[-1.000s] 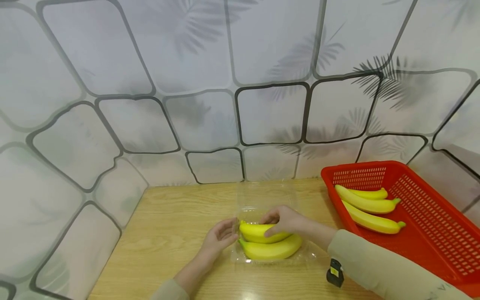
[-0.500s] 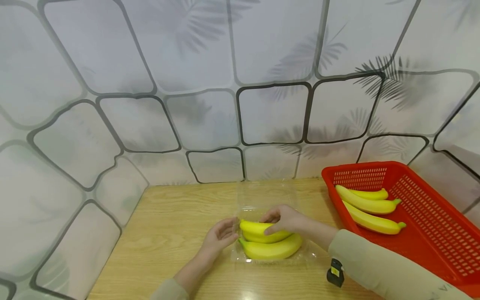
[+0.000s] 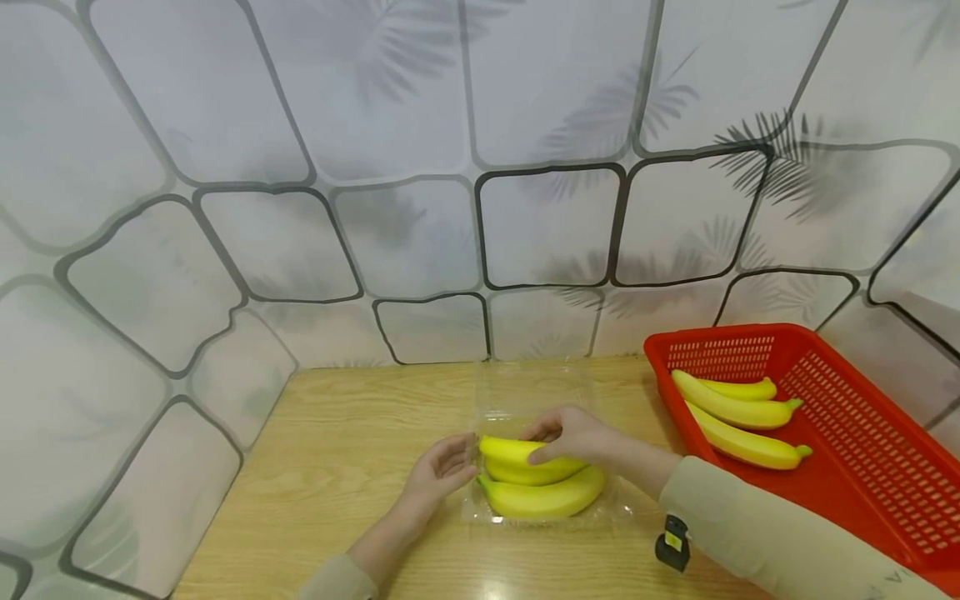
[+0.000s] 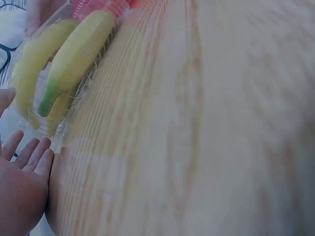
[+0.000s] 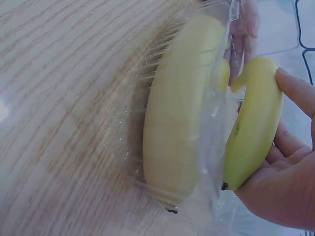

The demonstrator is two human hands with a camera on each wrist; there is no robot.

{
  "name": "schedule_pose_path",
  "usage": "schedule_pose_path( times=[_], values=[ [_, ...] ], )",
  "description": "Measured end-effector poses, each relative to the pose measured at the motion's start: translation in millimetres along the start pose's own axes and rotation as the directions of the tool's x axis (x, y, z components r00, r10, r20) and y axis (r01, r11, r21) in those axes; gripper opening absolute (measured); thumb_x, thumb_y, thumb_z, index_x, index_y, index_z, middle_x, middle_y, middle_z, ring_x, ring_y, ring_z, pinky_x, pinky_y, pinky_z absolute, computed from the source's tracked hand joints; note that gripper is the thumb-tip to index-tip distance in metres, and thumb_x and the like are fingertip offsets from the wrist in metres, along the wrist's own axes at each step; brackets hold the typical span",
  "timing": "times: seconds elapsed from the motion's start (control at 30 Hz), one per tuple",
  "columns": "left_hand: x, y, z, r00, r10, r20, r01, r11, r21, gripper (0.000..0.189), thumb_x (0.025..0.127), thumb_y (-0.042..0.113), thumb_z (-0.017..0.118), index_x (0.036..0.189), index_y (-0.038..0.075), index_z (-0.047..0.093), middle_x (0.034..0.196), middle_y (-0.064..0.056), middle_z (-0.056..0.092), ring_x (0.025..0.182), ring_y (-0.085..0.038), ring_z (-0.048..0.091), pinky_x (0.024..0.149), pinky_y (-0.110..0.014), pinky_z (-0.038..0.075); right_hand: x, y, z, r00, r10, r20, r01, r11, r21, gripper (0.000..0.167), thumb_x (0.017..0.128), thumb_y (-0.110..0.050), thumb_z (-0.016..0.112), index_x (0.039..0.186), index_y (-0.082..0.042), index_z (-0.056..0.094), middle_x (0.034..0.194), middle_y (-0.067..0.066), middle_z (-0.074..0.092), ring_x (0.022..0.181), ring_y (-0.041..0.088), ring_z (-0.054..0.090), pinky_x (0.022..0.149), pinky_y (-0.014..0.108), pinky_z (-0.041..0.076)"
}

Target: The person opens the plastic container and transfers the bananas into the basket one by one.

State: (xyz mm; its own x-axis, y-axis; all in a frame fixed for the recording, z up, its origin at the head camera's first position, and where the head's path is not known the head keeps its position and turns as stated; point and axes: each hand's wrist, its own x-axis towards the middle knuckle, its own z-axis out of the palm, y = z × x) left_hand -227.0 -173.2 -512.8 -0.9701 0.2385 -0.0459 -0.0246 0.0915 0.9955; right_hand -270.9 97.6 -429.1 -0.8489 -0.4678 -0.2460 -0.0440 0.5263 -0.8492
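A clear plastic clamshell box (image 3: 534, 390) lies with its lid back on the table. Along its near side lies a banana (image 3: 540, 498), and part of another banana (image 4: 60, 110) shows beneath in the left wrist view. My right hand (image 3: 581, 437) grips an upper banana (image 5: 256, 118) between thumb and fingers, over the box's far part. At the box's left side my left hand (image 3: 437, 472) rests with loosely extended fingers, its fingertips close to the plastic wall; whether they touch it I cannot tell.
To the right stands a red perforated basket (image 3: 847, 492) with several bananas (image 3: 742, 410) at its far left. The wooden table (image 3: 337, 467) meets patterned walls (image 3: 420, 242) at the back and left. Under the right sleeve sits a small black device (image 3: 672, 543).
The banana in my right hand has shifted slightly up and away from me, and more of the yellow beneath it shows. My left hand has barely moved.
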Motion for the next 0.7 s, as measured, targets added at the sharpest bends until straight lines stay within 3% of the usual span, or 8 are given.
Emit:
schedule_pose_path(
  times=[0.27, 0.7],
  values=[
    [-0.5, 0.8, 0.9, 1.000, 0.008, -0.012, -0.008, 1.000, 0.004, 0.059, 0.101, 0.009, 0.070, 0.152, -0.009, 0.046, 0.159, -0.028, 0.049, 0.144, -0.043, 0.052, 0.122, -0.034, 0.047, -3.4, -2.4, -5.6, 1.000, -0.013, 0.002, 0.013, 1.000, -0.011, 0.033, 0.089, -0.010, 0.085, 0.120, -0.001, 0.077, 0.116, 0.009, 0.079, 0.104, 0.017, 0.072, 0.096, 0.037, 0.063],
    [-1.7, 2.5, 1.4, 1.000, -0.017, -0.021, 0.017, 1.000, 0.010, 0.059, 0.101, 0.010, 0.071, 0.152, -0.006, 0.047, 0.161, -0.025, 0.048, 0.145, -0.042, 0.051, 0.120, -0.028, 0.049, -9.3, -5.0, -16.4, 0.999, -0.044, 0.008, 0.044, 0.999, 0.021, 0.034, 0.091, -0.010, 0.082, 0.123, 0.003, 0.075, 0.118, 0.015, 0.079, 0.104, 0.018, 0.072, 0.095, 0.034, 0.063]
  ],
)
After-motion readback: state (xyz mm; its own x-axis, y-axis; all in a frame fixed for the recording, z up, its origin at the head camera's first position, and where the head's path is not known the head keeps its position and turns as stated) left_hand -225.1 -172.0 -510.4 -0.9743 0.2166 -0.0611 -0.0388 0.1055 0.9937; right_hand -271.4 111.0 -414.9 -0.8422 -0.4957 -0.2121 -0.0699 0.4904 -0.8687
